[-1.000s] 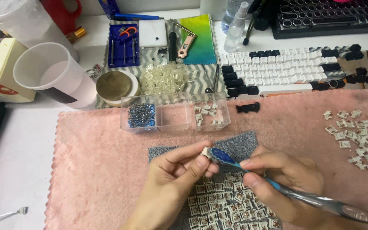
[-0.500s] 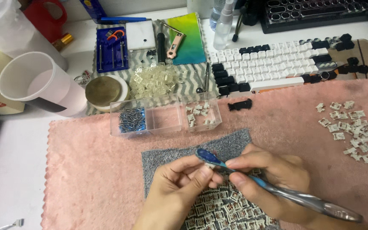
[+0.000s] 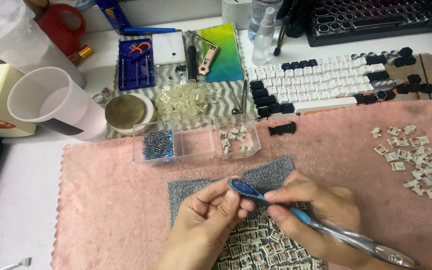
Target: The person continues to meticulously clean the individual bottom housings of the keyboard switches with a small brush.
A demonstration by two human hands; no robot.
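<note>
Fingers of the left hand (image 3: 203,220) are pinched almost closed, thumb against fingertips, around something too small to make out beneath the brush head; by its surroundings it may be one of the little keyboard switch parts, but the pictures do not show it plainly. The right hand (image 3: 321,215) is wrapped firmly around a toothbrush (image 3: 296,215), index finger laid along its neck, the blue bristled head pressed down onto the left fingertips and the silver handle trailing off to the lower right.

Compared with a second ago, the two hands have drawn closer together and lifted a little off the cloth, and the brush head has turned: earlier it showed its bristle edge beside a pale part held in plain sight, while now its blue back faces up and covers the pinch. I judge that a scrubbing stroke is in progress on whatever the left fingers hold.

Directly below the hands lies a crowd of small switch parts (image 3: 256,245) on a grey cloth (image 3: 271,170), which rests on a pink towel (image 3: 106,200). Further up stands a clear three-compartment box (image 3: 196,142) with metal springs in its left cell and pale parts in its right. A loose heap of similar pale parts (image 3: 413,155) sits well apart on the towel's right side, and a white and black keyboard (image 3: 321,80) lies beyond the towel's upper edge.
</note>
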